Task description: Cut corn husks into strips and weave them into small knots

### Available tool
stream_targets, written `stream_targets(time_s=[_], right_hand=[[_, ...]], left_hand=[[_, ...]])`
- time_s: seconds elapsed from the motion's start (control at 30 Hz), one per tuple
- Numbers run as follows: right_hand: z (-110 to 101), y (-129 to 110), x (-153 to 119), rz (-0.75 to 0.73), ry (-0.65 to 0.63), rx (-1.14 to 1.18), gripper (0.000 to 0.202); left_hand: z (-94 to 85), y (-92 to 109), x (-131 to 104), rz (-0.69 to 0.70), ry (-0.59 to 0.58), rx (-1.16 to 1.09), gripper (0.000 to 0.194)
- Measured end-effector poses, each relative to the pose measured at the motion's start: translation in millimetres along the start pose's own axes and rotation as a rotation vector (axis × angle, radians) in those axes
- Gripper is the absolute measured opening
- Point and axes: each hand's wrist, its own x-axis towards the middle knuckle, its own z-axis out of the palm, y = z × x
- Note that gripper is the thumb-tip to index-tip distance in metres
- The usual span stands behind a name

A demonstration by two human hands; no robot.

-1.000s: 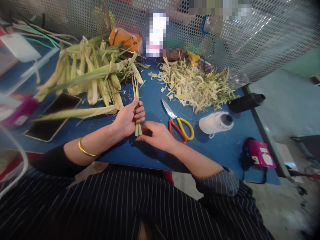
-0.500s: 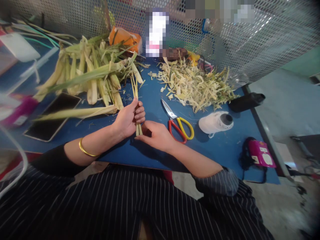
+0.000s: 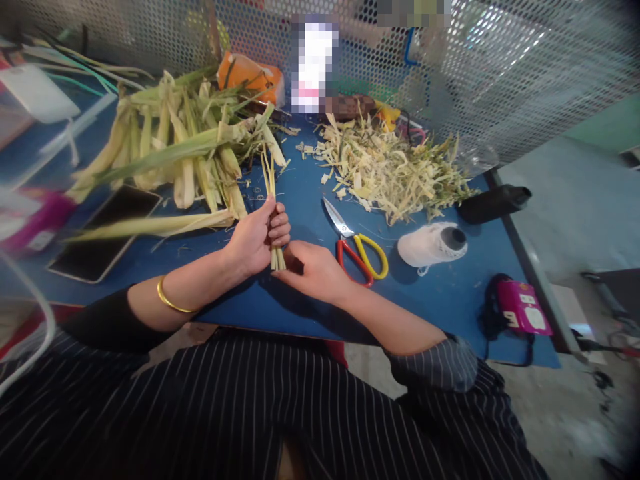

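Observation:
My left hand (image 3: 263, 233) is wrapped round a small bundle of thin, pale green plant stalks (image 3: 278, 259), held upright over the blue table. The thin tips of the bundle stick up above my thumb, and the cut ends show below my fist. My right hand (image 3: 317, 270) is curled at these lower ends, its thumb and forefinger against them; its other fingers are mostly hidden. Scissors (image 3: 345, 232) with one red and one yellow handle lie just right of my hands, blades partly apart. A heap of long green husk-like leaves (image 3: 185, 143) lies beyond my left hand.
Pale shredded scraps (image 3: 395, 167) are heaped at the back right. A white thread spool (image 3: 430, 245), a black bottle (image 3: 495, 204) and a magenta box (image 3: 524, 305) stand or lie on the right. A dark phone (image 3: 105, 233) lies left, under a leaf. Perforated metal mesh (image 3: 500, 87) borders the back.
The lower ends of the bundle have fanned slightly, showing more separate stalk ends. Both hands stay in almost the same place.

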Motion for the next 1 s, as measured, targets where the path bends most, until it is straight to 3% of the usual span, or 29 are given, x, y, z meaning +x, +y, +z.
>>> stream_targets(time_s=[0.3, 0.47, 0.73, 0.87, 1.0], right_hand=[[-3, 4, 1, -0.008, -0.029, 0.033, 0.029], [-7, 1, 0, 0.019, -0.028, 0.115, 0.032], [-25, 7, 7, 0.218, 0.411, 0.448, 0.026], [-28, 13, 10, 0.224, 0.429, 0.696, 0.033], [-30, 14, 11, 0.224, 0.453, 0.817, 0.022]], left_hand=[[-2.7, 2, 0, 0.008, -0.001, 0.002, 0.033], [-0.5, 2, -2, 0.045, -0.005, 0.133, 0.034], [0.6, -3, -13, 0.151, -0.11, 0.685, 0.034], [0.3, -3, -14, 0.336, -0.17, 1.076, 0.034], [2.0, -3, -16, 0.421, -0.245, 1.422, 0.032]])
